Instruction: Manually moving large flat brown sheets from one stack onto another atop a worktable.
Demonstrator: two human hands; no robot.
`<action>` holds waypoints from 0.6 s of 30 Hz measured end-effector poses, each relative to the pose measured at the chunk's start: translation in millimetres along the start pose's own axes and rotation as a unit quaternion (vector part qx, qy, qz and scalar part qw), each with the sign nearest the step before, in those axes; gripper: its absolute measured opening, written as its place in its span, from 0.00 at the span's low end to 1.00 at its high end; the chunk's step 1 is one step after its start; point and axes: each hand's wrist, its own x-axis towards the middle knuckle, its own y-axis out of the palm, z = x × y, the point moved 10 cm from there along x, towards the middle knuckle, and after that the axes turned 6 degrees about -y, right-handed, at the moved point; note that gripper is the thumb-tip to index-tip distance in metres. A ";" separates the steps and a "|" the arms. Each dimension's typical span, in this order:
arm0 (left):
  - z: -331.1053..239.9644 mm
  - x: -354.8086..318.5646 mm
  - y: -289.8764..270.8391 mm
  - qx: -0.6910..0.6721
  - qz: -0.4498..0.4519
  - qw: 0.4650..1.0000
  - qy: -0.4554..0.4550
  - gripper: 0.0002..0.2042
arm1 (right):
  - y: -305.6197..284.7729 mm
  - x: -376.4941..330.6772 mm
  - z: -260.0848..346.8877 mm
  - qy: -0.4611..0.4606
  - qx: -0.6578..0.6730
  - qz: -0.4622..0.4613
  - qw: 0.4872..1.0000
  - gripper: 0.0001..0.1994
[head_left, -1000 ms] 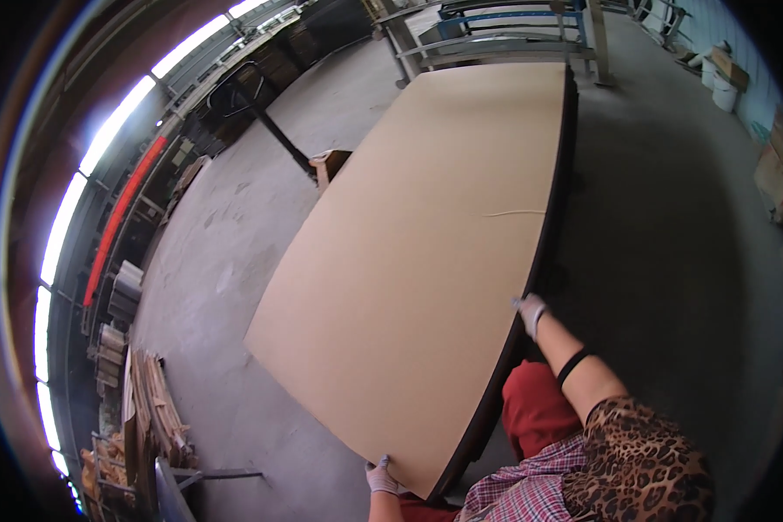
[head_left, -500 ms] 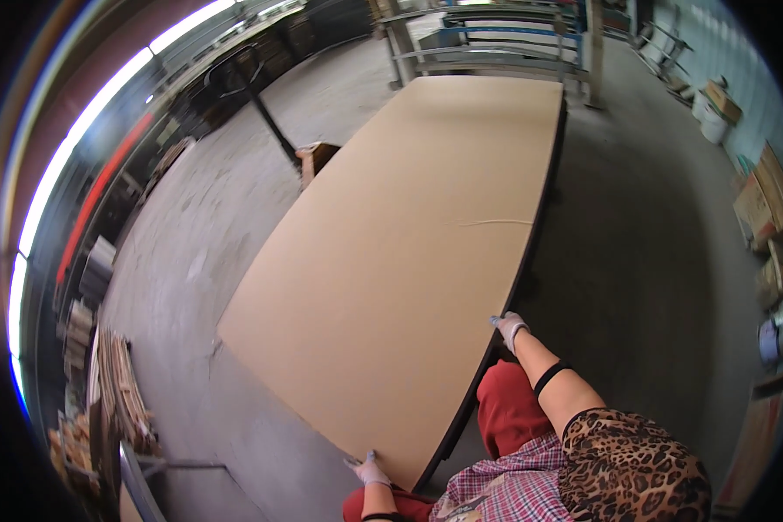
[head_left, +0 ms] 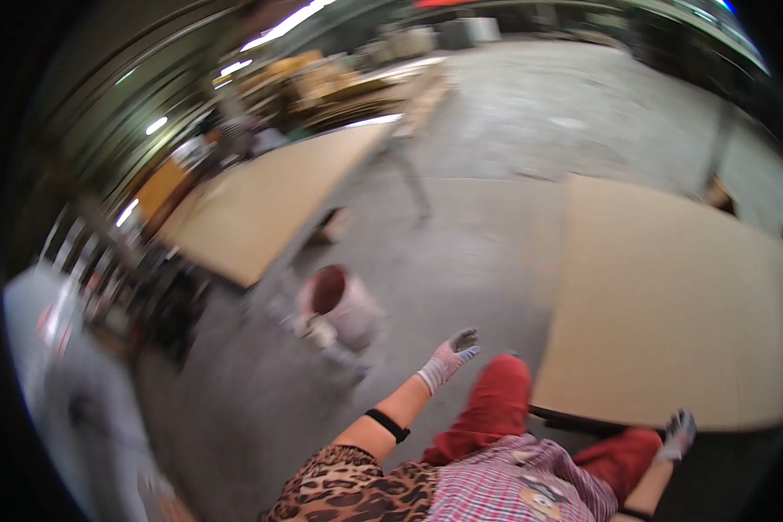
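My left hand (head_left: 452, 359), in a pale knit glove with grey fingertips, reaches out over the floor with its fingers apart and nothing in them. My right hand (head_left: 677, 436), gloved alike, is at the near edge of a large flat brown board (head_left: 670, 304). Its fingers point up, stretched and slightly blurred; whether they touch the board I cannot tell. The board is beside my knees, on the right, with a dark edge below it. A reddish-white bucket (head_left: 357, 311) stands on the floor left of my left hand, a pale blurred object (head_left: 320, 333) against it.
A second brown board (head_left: 278, 191) lies on a table at the left, with a table leg (head_left: 409, 180) showing. Behind it are stacked sheets (head_left: 357, 96). A pale blurred surface (head_left: 70, 374) fills the left rim. Concrete floor (head_left: 487, 235) stretches between the boards.
My view has swung left, so the board now appears at the right. My left hand has come off its corner and reaches out left. My right hand has left its grip on the long edge.
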 end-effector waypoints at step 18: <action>-102.6 -169.7 -426.0 -0.370 -0.307 0.869 0.121 0.26 | 244.2 -213.7 -24.1 0.052 -0.121 0.458 0.879 0.16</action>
